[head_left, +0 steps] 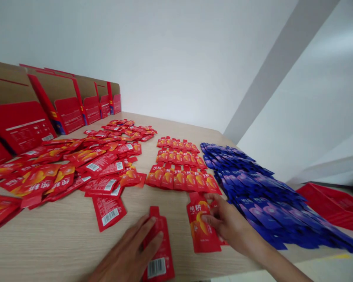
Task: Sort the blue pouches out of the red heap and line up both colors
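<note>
My right hand (pixel 223 219) pinches a red pouch (pixel 198 231) by its right side, between thumb and fingers. That pouch lies front up, showing orange fruit and white characters, and part of another red pouch shows beneath it. My left hand (pixel 135 244) grips a second red pouch (pixel 161 262), its barcode side up, with thumb and fingers across its left edge. Just beyond my right hand, rows of overlapping red pouches (pixel 179 178) lie front up with their spouts pointing away. A loose heap of red pouches (pixel 85 160) spreads over the table on the left.
Overlapping rows of blue pouches (pixel 261 207) run along the right side of the wooden table (pixel 61 250). Open red cardboard boxes (pixel 69 113) stand in a line at the back left, near the white wall. A red crate (pixel 332 207) sits beyond the right edge.
</note>
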`<state>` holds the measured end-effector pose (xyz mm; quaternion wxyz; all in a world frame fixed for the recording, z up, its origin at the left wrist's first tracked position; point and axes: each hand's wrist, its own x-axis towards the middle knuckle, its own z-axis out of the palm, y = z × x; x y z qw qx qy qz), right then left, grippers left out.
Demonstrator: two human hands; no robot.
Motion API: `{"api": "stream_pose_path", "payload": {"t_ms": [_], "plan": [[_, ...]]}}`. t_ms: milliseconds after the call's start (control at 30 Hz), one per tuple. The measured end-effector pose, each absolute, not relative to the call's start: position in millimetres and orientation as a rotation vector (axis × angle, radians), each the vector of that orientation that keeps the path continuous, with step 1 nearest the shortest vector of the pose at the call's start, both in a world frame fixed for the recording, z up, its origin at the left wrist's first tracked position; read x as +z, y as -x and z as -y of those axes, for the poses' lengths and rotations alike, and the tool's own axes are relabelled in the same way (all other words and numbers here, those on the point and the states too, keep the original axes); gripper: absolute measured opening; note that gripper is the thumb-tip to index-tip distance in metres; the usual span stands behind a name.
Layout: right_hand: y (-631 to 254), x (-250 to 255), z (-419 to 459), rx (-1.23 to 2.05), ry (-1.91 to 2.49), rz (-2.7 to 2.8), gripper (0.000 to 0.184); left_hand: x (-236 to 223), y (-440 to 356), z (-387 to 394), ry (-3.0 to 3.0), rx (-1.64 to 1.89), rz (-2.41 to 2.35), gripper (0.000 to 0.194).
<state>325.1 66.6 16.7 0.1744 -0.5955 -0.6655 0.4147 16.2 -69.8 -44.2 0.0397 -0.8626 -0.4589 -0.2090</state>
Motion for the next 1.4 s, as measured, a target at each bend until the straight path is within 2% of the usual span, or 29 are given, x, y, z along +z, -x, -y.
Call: {"api": "stream_pose_path", "payload": {"t_ms": [233, 433, 500, 667, 767, 867, 967, 1267, 1400], "plan": [[-326.6, 15.0, -74.5, 1.038, 1.688, 2.037, 0.046, -36.7, -58.6, 37.1, 2.6, -0.775, 1.598, 0.094], [-327.6, 14.0, -71.5, 1.048, 1.648, 2.091, 0.045, -21.9, -56.8, 38.3, 2.737, -0.253, 1.874, 0.099], [-328.0, 12.1, -72.0, 1.037, 1.629, 2.113, 0.044, -17.3, -55.7, 39.3, 2.76, -0.21, 1.928, 0.097], [-325.6, 11.3, -73.6, 1.029, 1.66, 2.141, 0.043, -22.8, -47.8, 46.4, 2.728, -0.644, 2.193, 0.092], [-323.8, 15.6, -71.7, 1.047, 1.672, 2.143, 0.042, -25.4, -36.6, 48.2, 2.739, -0.676, 2.324, 0.094], [-322.9, 20.2, -68.3, 1.063, 1.67, 2.133, 0.04, -21.7, -25.8, 46.3, 2.747, -0.502, 2.263, 0.097], [-322.7, 22.3, -66.5, 1.07, 1.669, 2.13, 0.038, -13.7, -26.8, 40.9, 2.68, -0.381, 2.155, 0.092], [-325.4, 23.6, -70.1, 0.951, 1.72, 2.16, 0.044, 0.4, -73.4, 8.5, 2.872, -0.288, 2.129, 0.071], [-330.3, 17.2, -73.3, 0.832, 1.723, 2.261, 0.046, -1.1, -78.0, 6.3, 2.974, -0.406, 2.04, 0.067]]}}
